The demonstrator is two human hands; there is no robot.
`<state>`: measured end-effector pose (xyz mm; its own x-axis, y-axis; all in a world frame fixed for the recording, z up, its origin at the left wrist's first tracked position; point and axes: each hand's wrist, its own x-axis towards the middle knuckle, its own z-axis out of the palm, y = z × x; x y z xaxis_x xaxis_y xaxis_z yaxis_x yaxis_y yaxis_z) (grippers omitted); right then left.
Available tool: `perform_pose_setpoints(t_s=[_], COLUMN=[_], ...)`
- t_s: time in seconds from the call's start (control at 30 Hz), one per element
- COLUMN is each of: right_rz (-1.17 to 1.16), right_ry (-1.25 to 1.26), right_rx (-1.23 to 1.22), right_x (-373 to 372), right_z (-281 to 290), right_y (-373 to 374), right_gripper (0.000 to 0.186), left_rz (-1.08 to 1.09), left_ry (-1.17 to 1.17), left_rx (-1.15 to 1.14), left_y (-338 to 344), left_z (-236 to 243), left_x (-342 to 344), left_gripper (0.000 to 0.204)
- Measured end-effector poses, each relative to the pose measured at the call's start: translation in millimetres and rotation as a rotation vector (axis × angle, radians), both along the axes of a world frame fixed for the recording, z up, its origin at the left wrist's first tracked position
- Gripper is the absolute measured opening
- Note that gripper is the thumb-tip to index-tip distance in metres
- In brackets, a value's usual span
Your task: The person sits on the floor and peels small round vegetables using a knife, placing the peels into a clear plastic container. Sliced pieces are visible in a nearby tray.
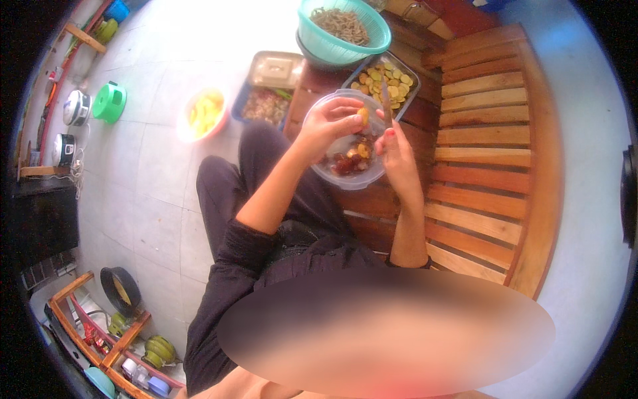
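Observation:
My left hand (327, 128) is closed on a small yellow piece (363, 116), pinched between its fingertips; the exact kind cannot be made out. My right hand (398, 151) grips a knife (387, 100) with its blade pointing up and away from me. Both hands are over a translucent plastic bowl (357, 184). Dark red-brown skins or pieces (347, 163) and a few yellow bits lie inside the bowl. Just beyond, on the right, a clear tray (417, 88) holds many yellow slices (385, 80).
A turquoise colander (307, 38) of thin brownish pieces stands farther back. To the left are a blue container (248, 93) with shallots or similar bulbs, a bright bowl (183, 130) of yellow chunks and a green stool (109, 103). The slatted wooden bench (482, 153) extends right.

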<state>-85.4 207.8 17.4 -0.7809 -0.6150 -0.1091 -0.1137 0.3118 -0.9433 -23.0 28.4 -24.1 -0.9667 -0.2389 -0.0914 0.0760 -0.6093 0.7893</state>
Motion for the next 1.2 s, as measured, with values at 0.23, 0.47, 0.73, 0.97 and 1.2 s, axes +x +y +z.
perform_pose_setpoints(t_s=[0.23,0.47,0.73,0.97,1.2], right_rz=[0.094,0.118,0.054,0.004,-0.020], right_ry=[-0.080,-0.038,0.249,0.172,0.292], right_rx=[-0.055,-0.013,0.052,0.115,0.122], right_x=[15.2,14.9,18.8,21.6,18.0], right_z=[5.5,9.6,10.4,21.3,13.4], right_y=[-16.8,-14.2,-23.4,-30.3,-31.7], right_gripper=[0.048,0.048,0.043,0.040,0.039], left_rz=[0.094,0.143,0.147,0.142,0.166], left_ry=[0.045,0.034,0.038,0.031,0.032], left_rx=[-0.114,-0.262,-0.304,-0.229,-0.335], left_y=[4.2,3.0,3.0,3.7,3.4], left_z=[-2.5,0.7,-2.6,-2.7,-2.6], left_x=[-2.0,-0.1,0.4,-0.9,-1.5], left_gripper=[0.039,0.037,0.034,0.033,0.031])
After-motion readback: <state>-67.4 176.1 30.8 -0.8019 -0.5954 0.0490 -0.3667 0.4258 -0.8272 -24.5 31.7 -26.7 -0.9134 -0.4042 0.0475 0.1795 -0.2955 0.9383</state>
